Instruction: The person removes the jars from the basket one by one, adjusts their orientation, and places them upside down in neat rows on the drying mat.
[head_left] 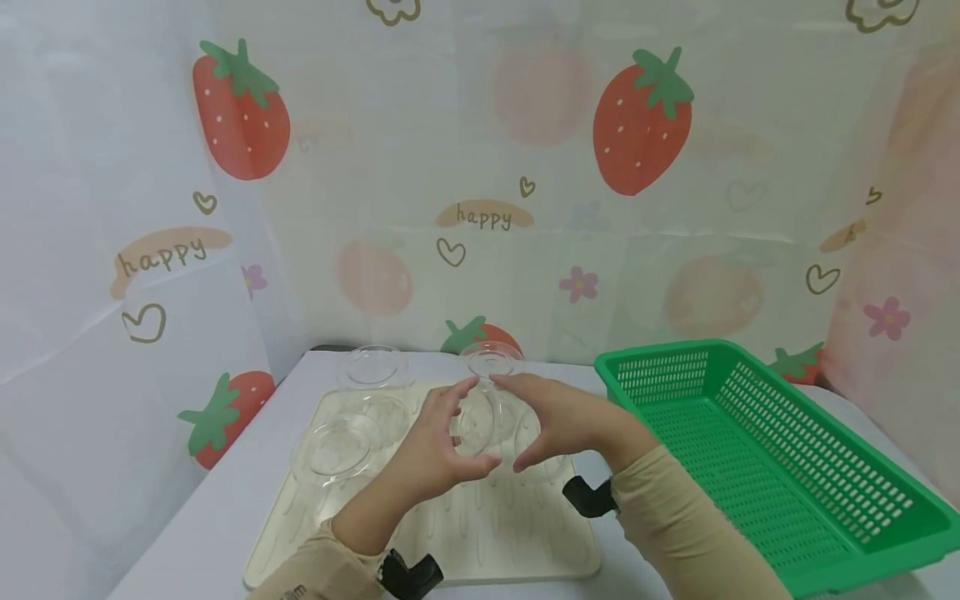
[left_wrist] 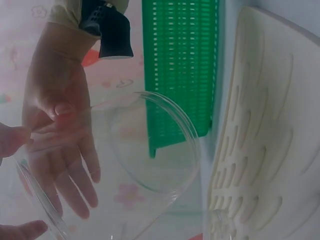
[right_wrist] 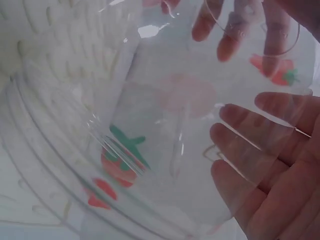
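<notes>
Over the cream drying mat (head_left: 495,533) with its moulded ribs, you hold one clear round glass dish (head_left: 474,421) on edge between both hands, above the mat's middle. Your left hand (head_left: 433,442) cups its left side, thumb low and fingertips curled up over the top rim. Your right hand (head_left: 558,421) presses its spread, nearly straight fingers against the right side, seen through the glass in the left wrist view (left_wrist: 65,150). From the right wrist view the dish wall (right_wrist: 150,140) is smooth and see-through, with the strawberry print showing behind it.

Count the glassware: I make out four clear round pieces. One is in your hands, one shallow dish (head_left: 335,450) lies flat at the mat's left, and two more (head_left: 372,367) (head_left: 491,360) sit at the far edge. Further faint outlines on the mat are too transparent to count.

One green plastic basket (head_left: 757,450), rectangular with perforated walls and floor, stands just to the right of the mat. Both rest on one pale table (head_left: 225,500).
</notes>
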